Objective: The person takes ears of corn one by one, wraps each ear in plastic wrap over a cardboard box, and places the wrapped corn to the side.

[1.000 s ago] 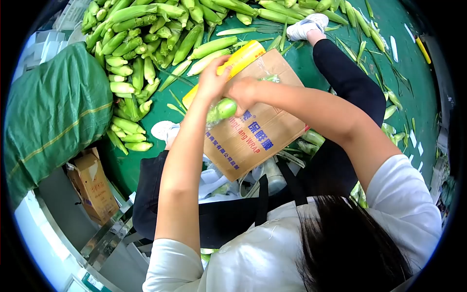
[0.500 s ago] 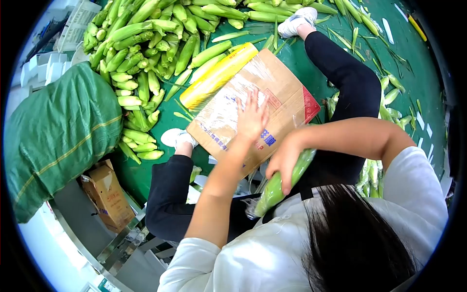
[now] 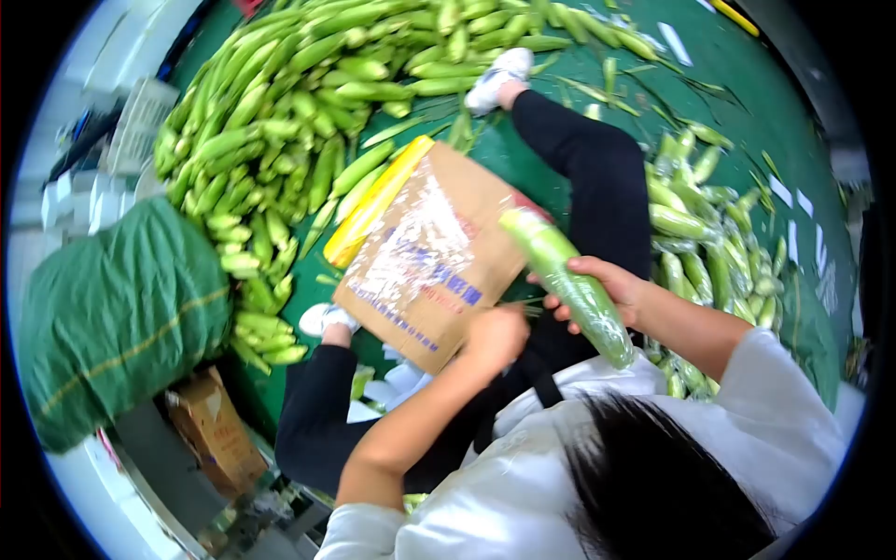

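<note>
My right hand (image 3: 597,297) grips an ear of corn (image 3: 565,275) in its green husk, wrapped in clear plastic film, tilted above my lap. My left hand (image 3: 497,336) is closed at the near right edge of a cardboard box (image 3: 476,201). Thin strands (image 3: 530,308) show beside its fingers, but what it holds is hidden. A sheet of clear film (image 3: 420,233) lies crumpled and shiny on the box top. Along the box's far left side lies a yellow roll (image 3: 383,198).
A large heap of unwrapped corn (image 3: 308,93) spreads beyond the box. Film-wrapped ears (image 3: 695,224) are piled at the right. A stuffed green sack (image 3: 121,317) stands at the left, above another carton (image 3: 219,434). Husk leaves and white strips litter the green floor.
My right hand has raised the wrapped corn and turned it, its upper end now over the box's right edge. My left hand has drawn back from the film on the box top and closed.
</note>
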Available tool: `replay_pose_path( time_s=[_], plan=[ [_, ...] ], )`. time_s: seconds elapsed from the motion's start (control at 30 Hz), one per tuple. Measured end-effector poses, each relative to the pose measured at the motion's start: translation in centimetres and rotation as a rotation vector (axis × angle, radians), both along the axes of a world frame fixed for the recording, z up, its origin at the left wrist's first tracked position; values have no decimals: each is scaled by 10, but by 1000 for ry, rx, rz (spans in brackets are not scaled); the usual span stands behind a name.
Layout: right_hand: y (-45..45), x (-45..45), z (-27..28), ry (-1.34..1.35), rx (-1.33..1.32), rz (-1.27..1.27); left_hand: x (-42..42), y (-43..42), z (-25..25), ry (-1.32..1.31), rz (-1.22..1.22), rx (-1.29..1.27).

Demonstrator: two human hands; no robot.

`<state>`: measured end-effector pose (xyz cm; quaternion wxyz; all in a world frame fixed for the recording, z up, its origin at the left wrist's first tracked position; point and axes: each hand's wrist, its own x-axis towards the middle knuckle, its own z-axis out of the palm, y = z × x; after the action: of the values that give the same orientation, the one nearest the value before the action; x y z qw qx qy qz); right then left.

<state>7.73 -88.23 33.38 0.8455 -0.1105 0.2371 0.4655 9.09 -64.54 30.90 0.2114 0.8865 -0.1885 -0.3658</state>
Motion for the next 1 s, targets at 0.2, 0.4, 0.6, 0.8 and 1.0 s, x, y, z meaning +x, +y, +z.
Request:
replay_pose_path(
  time_s=[0.2,0.4,0.6,0.8,1.0],
  plan=[
    [24,-3,34,-271,-5,502,48,39,102,-747,-526,-93],
    [-16,-6,104,-1647,-1711,780,112,30,98,522,-371,-291],
    [-243,-51,-21,-298,-2238,-257,160,69,-60,-574,527,-452],
    [-393,-106,-93,-118,-2849,653,54,55,-128,-449,-84,26],
    [-7,221,-15,-864,-1593,233,51,42,-115,-502,159,-312]
  ],
)
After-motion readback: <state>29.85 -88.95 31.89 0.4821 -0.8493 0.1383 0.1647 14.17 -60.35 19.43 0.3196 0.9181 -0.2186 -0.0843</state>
